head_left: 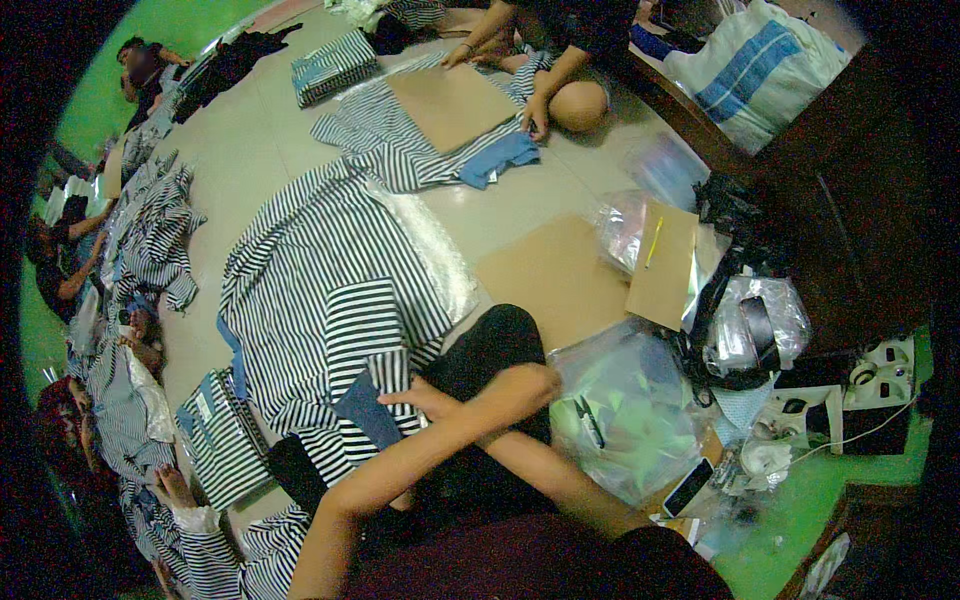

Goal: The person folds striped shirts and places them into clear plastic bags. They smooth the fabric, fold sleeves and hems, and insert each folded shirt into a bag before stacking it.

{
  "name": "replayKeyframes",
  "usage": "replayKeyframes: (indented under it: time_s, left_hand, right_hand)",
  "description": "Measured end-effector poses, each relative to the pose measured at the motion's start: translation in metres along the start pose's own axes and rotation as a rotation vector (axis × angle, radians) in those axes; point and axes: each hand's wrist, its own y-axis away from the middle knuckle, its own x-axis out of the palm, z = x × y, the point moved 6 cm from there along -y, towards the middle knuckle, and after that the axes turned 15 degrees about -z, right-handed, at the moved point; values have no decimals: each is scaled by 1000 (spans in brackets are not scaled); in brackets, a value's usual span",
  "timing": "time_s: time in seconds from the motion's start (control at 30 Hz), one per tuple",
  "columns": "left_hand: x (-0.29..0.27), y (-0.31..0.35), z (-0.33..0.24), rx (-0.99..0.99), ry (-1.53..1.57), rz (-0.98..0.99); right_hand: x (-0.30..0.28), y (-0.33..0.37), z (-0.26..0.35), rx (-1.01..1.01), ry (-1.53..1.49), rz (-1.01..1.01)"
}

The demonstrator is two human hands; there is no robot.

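Note:
A black-and-white striped garment [310,240] with blue trim lies spread in front of me. Part of it is folded over near my lap, with a blue patch [366,412] on top. My right hand [420,397] reaches across to the left and touches the fold beside that patch; a finger stretches out over the cloth. Crossing above my right forearm, my left arm ends in my left hand [540,384] by my raised knee, its fingers hidden from view. Folded striped garments in a stack [222,440] stand left of my leg.
Opposite me, another person's hands [535,115] work on a striped garment with a cardboard sheet [450,105]. Right of me lie brown board [555,280], clear plastic bags [630,420] and a phone [688,487]. More people sit among striped cloth [155,235] at the left.

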Motion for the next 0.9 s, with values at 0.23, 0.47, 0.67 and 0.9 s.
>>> replayKeyframes:
  time_s: [0.23,0.47,0.67,0.9]
  left_hand:
    - [153,-29,38,-4,-809,55]
    - [165,-39,66,-180,-813,175]
    - [140,-43,52,-282,-454,183]
    - [115,-47,29,-190,-432,-4]
  right_hand:
    - [-15,23,-10,82,189,-174]
    - [-18,23,-32,23,113,-107]
    - [-12,34,7,19,84,-69]
    - [-11,34,17,20,63,-79]
